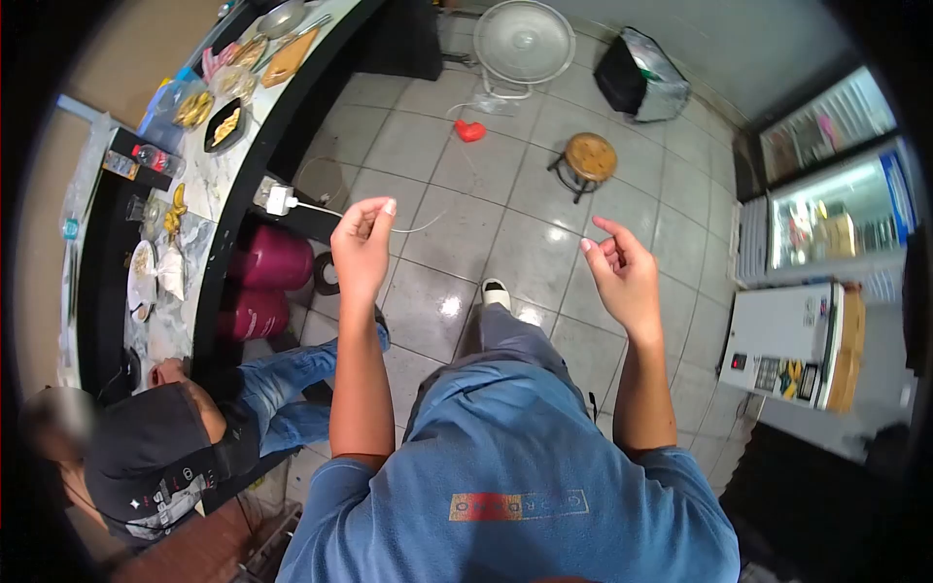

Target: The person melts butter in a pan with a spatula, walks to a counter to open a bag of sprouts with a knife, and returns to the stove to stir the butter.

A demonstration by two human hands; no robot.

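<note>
My left hand (364,248) is raised in mid-air over the tiled floor, its fingers loosely bent and nothing visible in them. A white cable (420,226) runs from a white plug (280,201) and passes behind that hand; I see no grip on it. My right hand (624,277) also hangs in the air, index finger and thumb apart, the other fingers curled, holding nothing. Beyond it on the floor stands a round stool (590,155) with a wooden seat.
At left, a marble counter (199,180) carries food, bananas (175,211) and a black tray (224,126). A seated person (160,447) leans there, near maroon cylinders (272,257). Ahead are a fan (525,44), a red heart-shaped item (469,130) and a bag (637,78); right, a lit fridge (826,223) and white box (777,335).
</note>
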